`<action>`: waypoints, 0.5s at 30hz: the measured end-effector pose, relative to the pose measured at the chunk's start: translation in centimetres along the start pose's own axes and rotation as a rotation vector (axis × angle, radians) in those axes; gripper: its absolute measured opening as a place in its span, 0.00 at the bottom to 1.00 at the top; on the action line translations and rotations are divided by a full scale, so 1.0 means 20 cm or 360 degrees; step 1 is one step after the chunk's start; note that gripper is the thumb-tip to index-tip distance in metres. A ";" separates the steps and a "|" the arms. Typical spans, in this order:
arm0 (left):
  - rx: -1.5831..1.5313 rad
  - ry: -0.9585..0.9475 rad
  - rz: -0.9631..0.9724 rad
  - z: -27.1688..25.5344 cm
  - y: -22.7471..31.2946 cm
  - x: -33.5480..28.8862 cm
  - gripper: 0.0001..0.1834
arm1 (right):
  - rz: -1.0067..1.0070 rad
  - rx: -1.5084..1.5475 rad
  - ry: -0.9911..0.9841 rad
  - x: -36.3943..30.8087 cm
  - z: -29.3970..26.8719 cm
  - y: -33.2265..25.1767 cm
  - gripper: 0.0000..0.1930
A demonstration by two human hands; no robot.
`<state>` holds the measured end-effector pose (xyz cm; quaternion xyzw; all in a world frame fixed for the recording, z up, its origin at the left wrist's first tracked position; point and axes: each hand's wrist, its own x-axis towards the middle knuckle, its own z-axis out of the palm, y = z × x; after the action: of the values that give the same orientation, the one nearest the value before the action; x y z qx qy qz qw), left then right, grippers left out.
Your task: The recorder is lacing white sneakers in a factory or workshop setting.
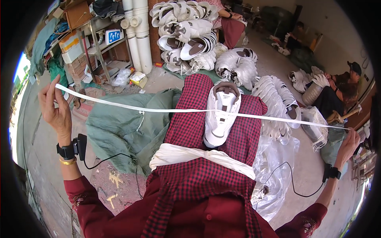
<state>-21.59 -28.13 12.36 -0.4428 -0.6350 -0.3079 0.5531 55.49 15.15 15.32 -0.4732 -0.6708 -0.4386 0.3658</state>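
Observation:
A long white shoelace [166, 110] is stretched nearly straight between my raised hands. My left hand [56, 111], far out to the left, pinches one end. Out at the far right, my right hand [346, 146] has its fingers closed on the other end. Midway, the lace crosses a white shoe [219, 129] lying on my lap; I cannot tell whether it runs through the eyelets. The shoe's grey-brown collar points away from me. A bundle of white laces [202, 155] lies across my red-and-black checked apron [184, 101], nearer my body.
Stacked white shoes [186, 29] stand ahead, with more strung rows [272, 105] to the right. Green sacking [119, 119] lies at left, transparent plastic [274, 174] at right. Behind are a cluttered shelf [97, 49] and white pipes [142, 35]. Other people sit farther off. Black cables run from my wrists.

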 end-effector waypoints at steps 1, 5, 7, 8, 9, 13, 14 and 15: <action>-0.0178 0.0143 -0.0071 0.01 0.11 -0.01 0.15 | 0.0123 0.0171 0.0187 -0.01 0.00 -0.09 0.13; -0.1057 0.0013 -0.0466 0.30 0.59 -0.06 0.12 | 0.0650 0.1462 0.0167 -0.10 0.04 -0.71 0.09; -0.1477 -0.0244 -0.0664 0.48 0.86 -0.11 0.09 | 0.0683 0.2122 -0.0272 -0.16 0.05 -1.08 0.07; -0.1597 -0.0450 -0.0684 0.55 0.97 -0.14 0.09 | 0.0711 0.2291 -0.0530 -0.19 0.06 -1.25 0.06; -0.1916 -0.0610 -0.0796 0.62 1.10 -0.18 0.09 | 0.0729 0.2451 -0.0736 -0.22 0.05 -1.40 0.06; -0.2315 -0.1043 -0.0777 0.79 1.38 -0.34 0.09 | 0.0541 0.2803 -0.1291 -0.25 0.04 -1.79 0.04; -0.2279 -0.1159 -0.0828 0.81 1.41 -0.38 0.09 | 0.0454 0.2745 -0.1330 -0.24 0.05 -1.84 0.04; -0.2334 -0.1089 -0.0812 0.83 1.44 -0.40 0.09 | 0.0509 0.2732 -0.1279 -0.24 0.07 -1.88 0.04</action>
<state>-2.86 -3.21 -1.64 -0.6013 -0.4873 -0.6062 -0.1829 20.82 8.63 1.49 -0.2451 -0.7660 0.4519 0.3859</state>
